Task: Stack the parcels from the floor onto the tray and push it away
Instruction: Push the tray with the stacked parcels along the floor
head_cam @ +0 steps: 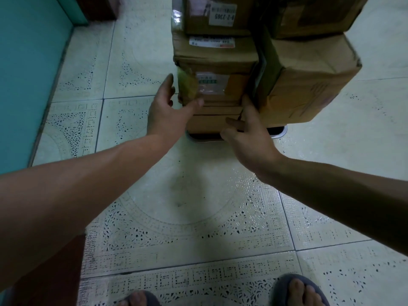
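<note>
The parcels [218, 60] stand stacked in brown cardboard columns on the metal tray [280, 133], which sits on the patterned tile floor [187, 199]; a larger parcel [309, 85] overhangs the tray's right side; the left hand [163, 111] flanks the near column's left corner, fingers [168, 85] straight along its side, thumb spread across the front; the right hand [248, 138] rests against the low boxes, one finger stretched up the gap between columns, the others loosely bent on the cardboard; slippered feet [295, 290] show below

Home-like rm — patterned floor tiles [198, 206], slippers [281, 286]
</note>
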`<action>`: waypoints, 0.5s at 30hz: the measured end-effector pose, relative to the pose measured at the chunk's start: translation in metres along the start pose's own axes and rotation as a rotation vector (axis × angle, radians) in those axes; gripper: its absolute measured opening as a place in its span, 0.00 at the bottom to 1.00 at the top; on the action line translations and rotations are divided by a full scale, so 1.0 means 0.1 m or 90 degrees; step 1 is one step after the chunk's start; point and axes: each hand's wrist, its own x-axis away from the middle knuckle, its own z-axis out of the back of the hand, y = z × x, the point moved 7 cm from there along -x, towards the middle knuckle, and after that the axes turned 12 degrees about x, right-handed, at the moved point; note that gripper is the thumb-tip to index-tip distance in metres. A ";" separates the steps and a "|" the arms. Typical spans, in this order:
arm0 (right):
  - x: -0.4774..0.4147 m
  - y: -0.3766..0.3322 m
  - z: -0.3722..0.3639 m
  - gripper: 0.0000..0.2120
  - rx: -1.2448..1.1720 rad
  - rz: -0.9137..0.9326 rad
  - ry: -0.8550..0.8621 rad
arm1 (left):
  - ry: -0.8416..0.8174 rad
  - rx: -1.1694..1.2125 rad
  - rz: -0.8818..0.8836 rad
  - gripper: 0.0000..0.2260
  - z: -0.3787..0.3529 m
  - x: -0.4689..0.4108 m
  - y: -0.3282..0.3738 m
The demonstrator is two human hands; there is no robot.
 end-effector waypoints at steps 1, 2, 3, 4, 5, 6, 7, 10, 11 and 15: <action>0.02 -0.03 0.02 0.41 -0.004 0.010 0.001 | -0.002 0.003 -0.010 0.41 0.03 0.01 0.05; 0.03 -0.06 0.04 0.40 -0.012 0.021 0.001 | -0.013 -0.004 -0.027 0.42 0.05 0.02 0.10; 0.05 -0.09 0.07 0.38 -0.020 0.031 0.000 | -0.033 -0.017 -0.048 0.43 0.06 0.03 0.16; 0.06 -0.12 0.11 0.38 -0.029 0.041 0.000 | -0.055 -0.030 -0.066 0.44 0.06 0.03 0.21; 0.07 -0.14 0.13 0.37 -0.036 0.049 0.004 | -0.072 -0.039 -0.072 0.45 0.06 0.04 0.24; 0.09 -0.17 0.17 0.37 -0.041 0.057 0.009 | -0.081 -0.042 -0.075 0.46 0.06 0.06 0.27; 0.09 -0.20 0.19 0.36 -0.041 0.063 0.016 | -0.080 -0.044 -0.077 0.46 0.06 0.07 0.30; 0.10 -0.28 0.25 0.36 -0.029 0.070 0.036 | -0.046 -0.035 -0.102 0.44 0.08 0.09 0.44; 0.10 -0.31 0.28 0.36 -0.032 0.075 0.040 | -0.033 -0.033 -0.118 0.43 0.09 0.08 0.50; 0.09 -0.44 0.35 0.34 -0.052 0.084 0.041 | -0.011 -0.053 -0.190 0.42 0.05 -0.01 0.75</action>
